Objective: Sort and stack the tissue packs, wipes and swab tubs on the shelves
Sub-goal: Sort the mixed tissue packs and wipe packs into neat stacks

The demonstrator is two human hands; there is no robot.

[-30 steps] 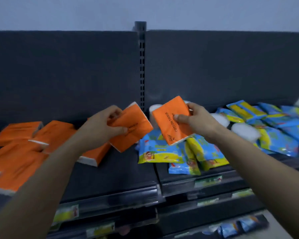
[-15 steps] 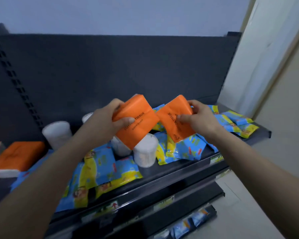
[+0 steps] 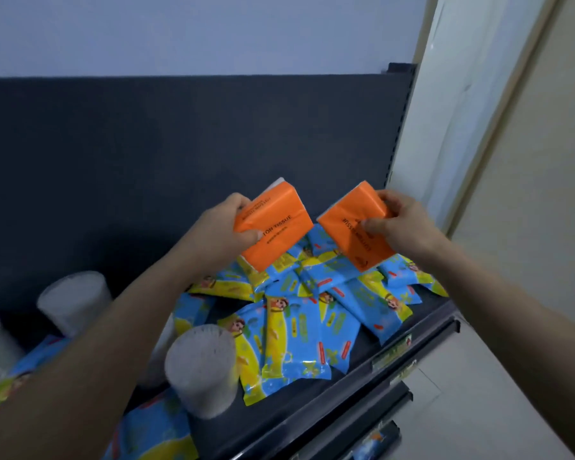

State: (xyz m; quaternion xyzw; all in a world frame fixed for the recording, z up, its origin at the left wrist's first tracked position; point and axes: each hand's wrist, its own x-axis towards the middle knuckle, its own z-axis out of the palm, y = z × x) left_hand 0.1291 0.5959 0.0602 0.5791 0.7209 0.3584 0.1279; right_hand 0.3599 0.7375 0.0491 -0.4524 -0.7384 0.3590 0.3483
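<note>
My left hand (image 3: 228, 230) grips an orange tissue pack (image 3: 276, 224), tilted, above the shelf. My right hand (image 3: 400, 222) grips a second orange tissue pack (image 3: 352, 224) just to its right; the two packs are close but apart. Below them lies a loose pile of blue and yellow wipes packs (image 3: 312, 313) on the dark shelf (image 3: 395, 333). White swab tubs (image 3: 201, 368) stand and lie at the lower left, one (image 3: 75, 300) further back, partly hidden by my left forearm.
The dark back panel (image 3: 180, 154) rises behind the shelf. A pale wall and door frame (image 3: 498, 161) close off the right end. Lower shelves with price labels (image 3: 390, 353) and more blue packs (image 3: 369, 446) sit below.
My view has swung right along the shelf to its right end. Both hands carried the orange packs along and now hold them over the wipes pile.
</note>
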